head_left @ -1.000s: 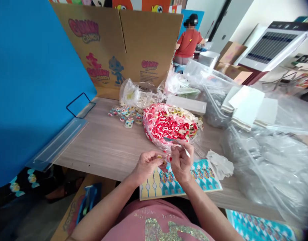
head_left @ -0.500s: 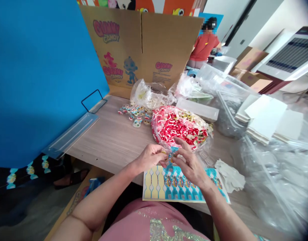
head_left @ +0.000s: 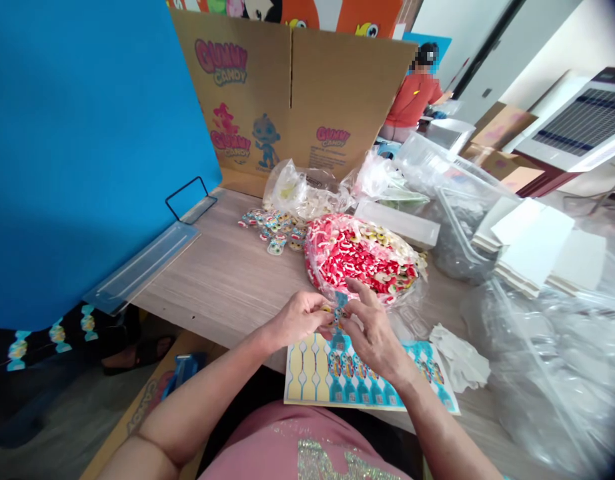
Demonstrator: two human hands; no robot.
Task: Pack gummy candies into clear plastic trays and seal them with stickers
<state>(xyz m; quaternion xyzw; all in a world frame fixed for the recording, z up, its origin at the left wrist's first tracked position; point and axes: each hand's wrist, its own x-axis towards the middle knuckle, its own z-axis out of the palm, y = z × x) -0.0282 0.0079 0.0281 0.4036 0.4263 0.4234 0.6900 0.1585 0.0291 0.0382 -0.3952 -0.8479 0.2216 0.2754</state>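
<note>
Above the label sheet, my left hand [head_left: 298,320] is closed in a pinch on a small yellowish candy [head_left: 327,309], mostly hidden by the fingers. A blue printed sticker label [head_left: 341,300] stands upright between the two hands, against the candy. My right hand [head_left: 375,331] pinches this label between thumb and fingers, with the index finger raised. Below lies the sticker sheet [head_left: 296,393], its left strips bare yellow backing and the rest blue labels. Just beyond my hands sits an open clear bag of red, white and yellow gummies [head_left: 355,257].
Small labelled candy packs [head_left: 276,245] lie left of the bag. Behind stands a cardboard box [head_left: 307,100]; a blue board [head_left: 87,147] rises at left. Clear plastic bins [head_left: 462,220], white cards [head_left: 537,240] and a crumpled white cloth [head_left: 460,353] are at right. A person in red [head_left: 412,100] works farther back.
The label between my hands has turned to stand more upright. My right hand has shifted slightly left and down, closer to the left one. The camera view has moved a little.
</note>
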